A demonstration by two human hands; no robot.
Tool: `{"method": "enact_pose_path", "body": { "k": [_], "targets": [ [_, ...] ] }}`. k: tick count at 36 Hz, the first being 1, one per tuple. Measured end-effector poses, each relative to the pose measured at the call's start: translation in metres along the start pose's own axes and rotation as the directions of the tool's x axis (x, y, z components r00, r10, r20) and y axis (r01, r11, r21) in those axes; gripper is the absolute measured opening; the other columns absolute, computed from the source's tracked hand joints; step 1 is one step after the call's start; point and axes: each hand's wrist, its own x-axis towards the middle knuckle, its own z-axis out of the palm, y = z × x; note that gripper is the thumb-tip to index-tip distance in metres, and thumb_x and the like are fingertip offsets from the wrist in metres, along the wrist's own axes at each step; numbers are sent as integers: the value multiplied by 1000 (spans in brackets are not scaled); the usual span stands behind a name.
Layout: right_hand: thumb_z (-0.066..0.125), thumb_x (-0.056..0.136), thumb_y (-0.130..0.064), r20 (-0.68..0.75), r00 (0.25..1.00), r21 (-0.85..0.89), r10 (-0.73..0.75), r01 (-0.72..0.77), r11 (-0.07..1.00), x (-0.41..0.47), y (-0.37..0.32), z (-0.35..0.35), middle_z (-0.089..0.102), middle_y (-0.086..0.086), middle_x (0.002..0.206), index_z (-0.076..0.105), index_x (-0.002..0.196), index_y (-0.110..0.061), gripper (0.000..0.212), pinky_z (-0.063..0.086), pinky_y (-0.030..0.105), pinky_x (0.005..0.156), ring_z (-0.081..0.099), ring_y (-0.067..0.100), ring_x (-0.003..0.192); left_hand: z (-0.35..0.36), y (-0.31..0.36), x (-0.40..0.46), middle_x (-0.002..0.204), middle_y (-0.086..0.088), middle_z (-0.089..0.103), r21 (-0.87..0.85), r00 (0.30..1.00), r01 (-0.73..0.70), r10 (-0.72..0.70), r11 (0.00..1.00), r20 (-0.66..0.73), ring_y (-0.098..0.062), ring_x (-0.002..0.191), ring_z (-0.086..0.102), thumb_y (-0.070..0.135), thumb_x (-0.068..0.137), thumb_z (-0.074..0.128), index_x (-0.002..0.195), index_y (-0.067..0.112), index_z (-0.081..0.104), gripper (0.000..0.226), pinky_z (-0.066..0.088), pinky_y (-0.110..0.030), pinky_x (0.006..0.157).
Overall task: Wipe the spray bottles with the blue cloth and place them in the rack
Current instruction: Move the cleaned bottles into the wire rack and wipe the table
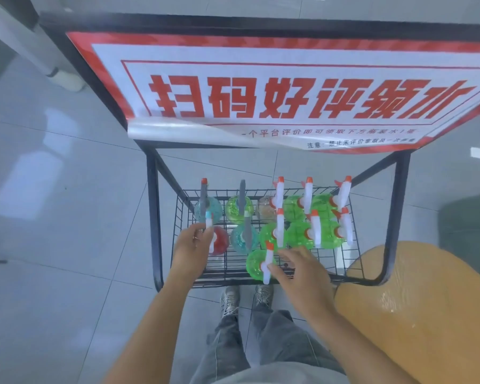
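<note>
I am settling bottles in the rack [352, 261]: left hand [191, 246] gripping the red bottle [219, 241], right hand [299, 268] resting open-fingered on the green bottle [257, 264] (blue cloth unseen); releasing comes next, I judge.

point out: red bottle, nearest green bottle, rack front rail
red bottle [221, 242]: head view, on its red body.
nearest green bottle [255, 264]: head view, on its green body.
rack front rail [225, 282]: head view, on its front wire edge.

Shop: promo sign [288, 90] over wire rack [341, 261], tiled floor [53, 217].

The sign [302, 92] is cut off at right; its small bottom print is blurred.
</note>
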Motion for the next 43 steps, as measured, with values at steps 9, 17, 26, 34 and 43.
{"method": "enact_pose_path", "body": {
  "k": [9,17,26,34,43],
  "targets": [
    [63,100,-45,-48,996,92,-78,82,992,22,-38,2,56,-16,86,70,130,-27,35,44,18,73,54,-1,77,2,20,-3,48,25,54,44,994,55,-59,998,89,0,60,53,24,116,46,76,26,63,44,39,-28,72],
    [59,104,-40,58,998,43,-29,26,999,52,-57,12,58,-13,82,56,147,-21,48,55,36,87,61,9,84,-1,15,-4,60,30,62,1,989,59,-58,998,132,18,62,55,21,117,44,77,24,61,43,40,-22,78],
    [55,105,-43,126,992,-186,-17,40,982,69,-68,17,65,-8,86,64,118,-22,27,52,35,71,64,18,81,-3,3,-4,70,25,66,-37,995,86,-84,996,46,-11,84,60,29,115,51,69,42,70,51,54,-51,100],
    [52,104,-53,151,988,-331,39,13,943,82,-73,20,65,-7,88,59,99,-22,32,47,31,63,65,18,82,-6,9,0,66,27,66,-29,996,81,-79,996,51,-8,79,59,30,116,48,77,35,64,42,53,-42,94],
    [50,104,-50,139,989,-315,56,-10,949,83,-73,24,67,-5,82,66,94,-24,32,43,30,57,64,18,76,-8,7,-1,54,26,55,-73,999,28,-26,997,31,9,55,51,22,115,50,86,35,62,34,39,-28,66]
  ]
}}
